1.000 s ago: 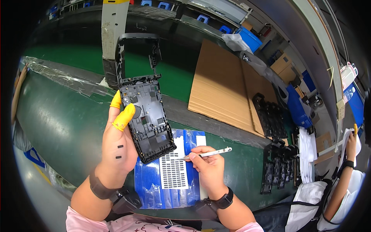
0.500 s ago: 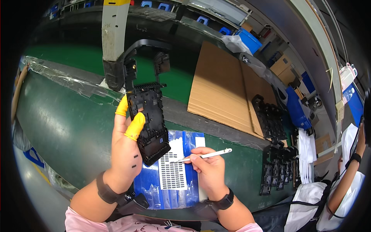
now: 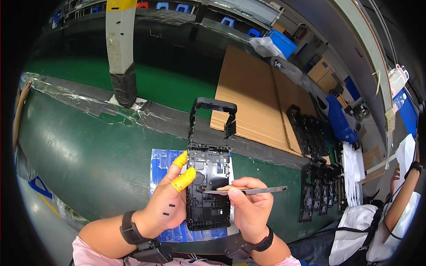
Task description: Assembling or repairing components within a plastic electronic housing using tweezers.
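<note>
Black plastic, ribbed and studded, forms the long frame [image 3: 213, 179] with a loop at its far end, held over a shiny blue sheet [image 3: 160, 162] by the near edge of the table [image 3: 88, 168]. Work on it looks partway: thin metal tweezers [image 3: 262, 190] reach its inner face, any piece there too small to make out; similar frames [image 3: 307, 199] stand toward the table's right end, finished or not, I cannot tell. The left hand [image 3: 165, 201], in rubbery yellow finger covers [image 3: 183, 179], grips the frame's left side; the right hand [image 3: 249, 206] pinches the tweezers
</note>
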{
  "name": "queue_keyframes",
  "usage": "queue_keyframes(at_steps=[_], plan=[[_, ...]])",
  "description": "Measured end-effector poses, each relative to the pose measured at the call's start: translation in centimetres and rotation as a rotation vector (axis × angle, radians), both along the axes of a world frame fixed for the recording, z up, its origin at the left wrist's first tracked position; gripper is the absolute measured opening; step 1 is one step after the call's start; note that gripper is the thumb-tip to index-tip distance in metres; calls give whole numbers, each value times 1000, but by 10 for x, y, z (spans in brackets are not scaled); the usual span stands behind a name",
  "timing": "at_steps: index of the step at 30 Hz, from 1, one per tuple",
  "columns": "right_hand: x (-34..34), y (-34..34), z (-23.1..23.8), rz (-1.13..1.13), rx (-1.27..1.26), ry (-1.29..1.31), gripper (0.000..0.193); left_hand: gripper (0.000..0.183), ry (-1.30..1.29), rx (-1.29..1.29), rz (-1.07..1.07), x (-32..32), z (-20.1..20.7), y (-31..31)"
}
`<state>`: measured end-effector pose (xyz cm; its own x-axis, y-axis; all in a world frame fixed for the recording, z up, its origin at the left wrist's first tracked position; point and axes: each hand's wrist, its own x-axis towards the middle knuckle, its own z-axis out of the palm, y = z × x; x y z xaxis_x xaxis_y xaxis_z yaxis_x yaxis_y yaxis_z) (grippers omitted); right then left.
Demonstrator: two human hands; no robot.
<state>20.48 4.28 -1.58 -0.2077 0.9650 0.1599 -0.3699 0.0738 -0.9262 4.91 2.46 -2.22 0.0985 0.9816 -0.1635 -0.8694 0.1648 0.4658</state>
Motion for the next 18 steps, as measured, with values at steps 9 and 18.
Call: queue_keyframes(at_steps=[9,18], plan=[[-3,-2,3,-25,-42,-17,18,46,-7,34,-2,0,3,-2],[-4,-2,2,-28,-37,-24,17,47,-1,46,5,0,5,-4]])
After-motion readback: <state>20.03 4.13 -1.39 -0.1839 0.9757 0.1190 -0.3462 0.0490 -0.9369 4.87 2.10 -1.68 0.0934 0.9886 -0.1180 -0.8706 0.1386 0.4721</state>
